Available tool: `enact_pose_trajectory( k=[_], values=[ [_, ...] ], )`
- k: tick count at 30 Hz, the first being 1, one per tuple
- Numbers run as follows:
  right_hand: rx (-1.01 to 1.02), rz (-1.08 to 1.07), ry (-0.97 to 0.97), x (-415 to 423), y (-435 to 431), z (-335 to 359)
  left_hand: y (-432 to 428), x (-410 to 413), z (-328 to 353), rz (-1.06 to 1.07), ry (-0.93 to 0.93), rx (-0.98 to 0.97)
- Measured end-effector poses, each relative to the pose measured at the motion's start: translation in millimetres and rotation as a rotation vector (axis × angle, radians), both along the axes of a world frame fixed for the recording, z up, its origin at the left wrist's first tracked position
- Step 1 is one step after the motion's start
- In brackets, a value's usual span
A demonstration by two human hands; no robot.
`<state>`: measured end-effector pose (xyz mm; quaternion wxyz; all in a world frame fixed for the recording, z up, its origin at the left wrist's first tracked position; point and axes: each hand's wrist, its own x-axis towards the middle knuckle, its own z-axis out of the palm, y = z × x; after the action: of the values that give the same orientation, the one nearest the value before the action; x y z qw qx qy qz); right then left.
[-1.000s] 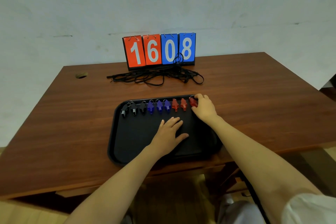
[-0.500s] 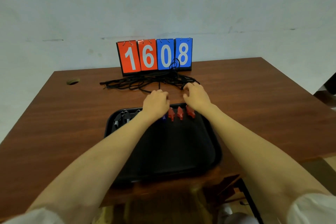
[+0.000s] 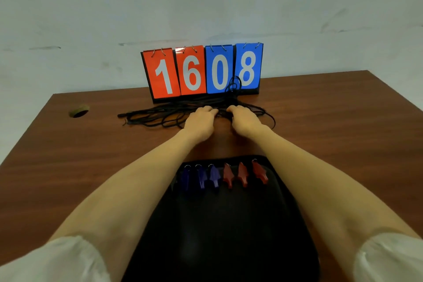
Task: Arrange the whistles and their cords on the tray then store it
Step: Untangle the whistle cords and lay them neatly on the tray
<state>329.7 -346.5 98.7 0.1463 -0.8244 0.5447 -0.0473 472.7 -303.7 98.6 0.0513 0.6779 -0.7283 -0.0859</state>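
Both hands have left the tray and gone forward: left hand [image 3: 199, 122] and right hand [image 3: 246, 122] now sit side by side, just apart, on the cords [image 3: 155, 117]. Fingers of both are bent down into the tangle. The tips are hidden among the strands, so I cannot tell whether either hand has actually gripped a cord. The cord bundle is black, with its long axis running left to right across the table [image 3: 343, 126]. It lies just in front of the scoreboard [image 3: 201, 71], and loose ends trail off to the left. One loop stands up against the blue 0 and 8 cards. The tray [image 3: 229, 236] is black and sits at the near edge, between my forearms, which cover its left and right rims. Six whistles show in a row along its far side: three blue whistles [image 3: 200, 177] to the left and three red whistles [image 3: 242, 175] to the right. Each lies with its long axis running far to near, ring end toward the scoreboard and narrow end toward me. The reds lean a little to the right at the near end. The black whistles seen a second ago are behind my left forearm. The scoreboard reads 1 6 on red cards and 0 8 on blue, and stands upright at the back of the table. A round hole [image 3: 79, 111] is in the tabletop at far left, well apart from the cords. White sleeves [image 3: 68, 258] show at both lower corners.
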Motion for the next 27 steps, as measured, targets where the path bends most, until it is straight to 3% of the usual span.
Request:
enact_pose_trajectory(
  k=[3,10,16,20,23,27],
  values=[
    [-0.035,-0.051,0.015,-1,-5,-12,-10,-3,-11,0.002,-0.058,0.027],
    [-0.035,-0.081,-0.100,-11,1,-6,1,-1,-16,0.045,-0.144,-0.114],
    [-0.087,-0.086,-0.148,-20,28,32,29,5,26,0.183,0.250,-0.315],
    [-0.149,0.055,-0.296,-6,56,76,54,4,67,0.076,0.340,-0.389],
    [-0.249,0.156,-0.239,7,78,112,74,3,101,0.051,0.413,-0.437],
    [-0.375,0.122,-0.206,12,99,150,102,8,140,0.048,0.487,-0.493]
  ],
)
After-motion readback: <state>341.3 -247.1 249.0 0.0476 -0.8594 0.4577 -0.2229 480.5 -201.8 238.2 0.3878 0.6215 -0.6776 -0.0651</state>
